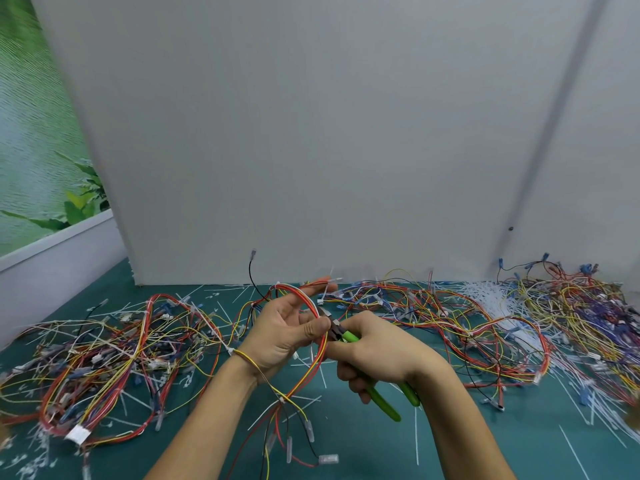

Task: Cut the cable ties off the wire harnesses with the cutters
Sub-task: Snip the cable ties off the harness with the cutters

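Observation:
My left hand point(282, 332) holds a looped harness of red, orange and yellow wires point(313, 367) up over the green mat, thumb pinching the wires. My right hand point(372, 351) grips the green-handled cutters point(382, 398), whose dark jaws point(333, 328) sit at the wires beside my left thumb. The tie between the jaws is too small to make out. A white cable tie point(282, 400) binds the same harness lower down, where its ends hang toward me with white connectors.
A tangled heap of harnesses point(104, 362) lies on the left of the green mat point(540, 448), and a bigger heap point(519, 327) spreads across the right. Cut white ties point(498, 306) litter the mat. A grey panel point(311, 133) stands upright behind.

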`<state>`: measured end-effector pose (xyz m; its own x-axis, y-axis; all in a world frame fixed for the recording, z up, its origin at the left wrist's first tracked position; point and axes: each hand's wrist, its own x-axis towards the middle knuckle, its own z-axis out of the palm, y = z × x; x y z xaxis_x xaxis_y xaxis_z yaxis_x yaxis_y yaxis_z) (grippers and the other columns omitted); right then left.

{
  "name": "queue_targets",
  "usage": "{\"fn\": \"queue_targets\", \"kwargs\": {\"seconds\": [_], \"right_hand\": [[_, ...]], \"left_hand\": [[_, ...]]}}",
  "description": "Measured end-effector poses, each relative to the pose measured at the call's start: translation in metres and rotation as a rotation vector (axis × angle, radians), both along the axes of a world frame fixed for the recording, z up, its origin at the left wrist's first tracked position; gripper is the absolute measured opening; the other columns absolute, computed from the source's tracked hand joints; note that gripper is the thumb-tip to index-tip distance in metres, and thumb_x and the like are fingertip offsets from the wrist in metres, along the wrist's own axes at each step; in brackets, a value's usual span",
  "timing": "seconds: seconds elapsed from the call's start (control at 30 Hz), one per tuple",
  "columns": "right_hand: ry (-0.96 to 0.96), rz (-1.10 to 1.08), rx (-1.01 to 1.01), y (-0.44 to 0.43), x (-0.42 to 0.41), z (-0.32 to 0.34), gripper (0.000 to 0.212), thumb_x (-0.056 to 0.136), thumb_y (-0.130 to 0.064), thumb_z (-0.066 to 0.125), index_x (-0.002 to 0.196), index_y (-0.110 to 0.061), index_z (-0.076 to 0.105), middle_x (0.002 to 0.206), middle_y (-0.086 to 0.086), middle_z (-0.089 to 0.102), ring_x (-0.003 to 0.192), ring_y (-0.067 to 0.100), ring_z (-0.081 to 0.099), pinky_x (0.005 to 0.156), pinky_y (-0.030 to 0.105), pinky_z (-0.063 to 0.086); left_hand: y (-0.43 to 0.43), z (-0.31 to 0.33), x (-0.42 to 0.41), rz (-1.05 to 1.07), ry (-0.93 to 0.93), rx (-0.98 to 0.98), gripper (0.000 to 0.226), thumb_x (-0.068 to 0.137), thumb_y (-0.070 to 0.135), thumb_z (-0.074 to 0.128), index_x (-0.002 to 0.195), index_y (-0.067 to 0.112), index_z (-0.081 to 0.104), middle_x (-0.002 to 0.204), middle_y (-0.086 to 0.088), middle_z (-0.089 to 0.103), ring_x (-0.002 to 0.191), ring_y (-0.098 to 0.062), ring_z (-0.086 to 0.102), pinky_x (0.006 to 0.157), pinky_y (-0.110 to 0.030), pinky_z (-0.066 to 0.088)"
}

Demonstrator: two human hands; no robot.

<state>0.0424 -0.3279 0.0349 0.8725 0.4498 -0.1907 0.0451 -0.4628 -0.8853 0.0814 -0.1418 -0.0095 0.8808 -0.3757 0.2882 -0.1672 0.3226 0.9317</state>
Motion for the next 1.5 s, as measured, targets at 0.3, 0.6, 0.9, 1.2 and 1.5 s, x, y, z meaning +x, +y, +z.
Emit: {"fn": "queue_targets", "kwargs": {"seconds": [0.3,0.6,0.9,1.2,1.5], "right_hand": [[-0.059,-0.053,-0.039,0.002,0.003,-0.003,0.022,0.097,-0.035,0.061,0.084,-0.017,0.066,0.057,-0.002,0.055,0.049,0.017,0.053,0.052,0.033,0.057],[-0.048,-0.050,0.019,0.003,0.003,-0.004,0.021,0.095,-0.035,0.062,0.083,-0.018,0.064,0.053,-0.004,0.052,0.047,0.017,0.050,0.054,0.035,0.055],[0.074,-0.030,0.130,0.009,0.001,0.000,0.019,0.099,-0.026,0.060,0.083,-0.017,0.068,0.057,0.003,0.050,0.048,0.020,0.049,0.052,0.033,0.052],[0.203,0.031,0.241,0.011,-0.001,0.002,0.020,0.103,-0.022,0.057,0.090,-0.012,0.068,0.054,-0.001,0.042,0.045,0.016,0.040,0.050,0.028,0.049],[0.216,-0.003,0.284,-0.007,0.001,0.010,0.019,0.106,-0.021,0.055,0.095,-0.009,0.065,0.055,-0.001,0.035,0.045,0.016,0.036,0.048,0.027,0.046]], "left_hand": [[-0.001,0.000,0.000,0.033,0.011,0.022,0.071,0.075,0.001,0.080,0.140,0.015,0.056,0.103,-0.013,0.072,0.089,-0.033,0.059,0.080,-0.047,0.046],[-0.002,0.001,-0.002,-0.045,0.027,-0.068,0.067,0.077,-0.008,0.070,0.139,0.008,0.052,0.129,-0.004,0.068,0.080,-0.016,0.072,0.069,-0.027,0.057],[-0.001,-0.003,-0.002,-0.070,0.013,-0.156,0.068,0.080,-0.009,0.064,0.144,0.007,0.047,0.143,-0.007,0.058,0.074,-0.018,0.070,0.055,-0.026,0.053],[0.001,-0.002,-0.003,-0.148,-0.016,-0.214,0.069,0.076,-0.007,0.068,0.141,0.012,0.054,0.146,-0.006,0.055,0.054,-0.013,0.056,0.048,-0.023,0.049],[0.001,0.002,-0.006,-0.257,-0.061,-0.228,0.075,0.075,0.000,0.074,0.145,0.009,0.050,0.152,-0.009,0.048,0.058,-0.011,0.051,0.068,-0.033,0.039]]}}
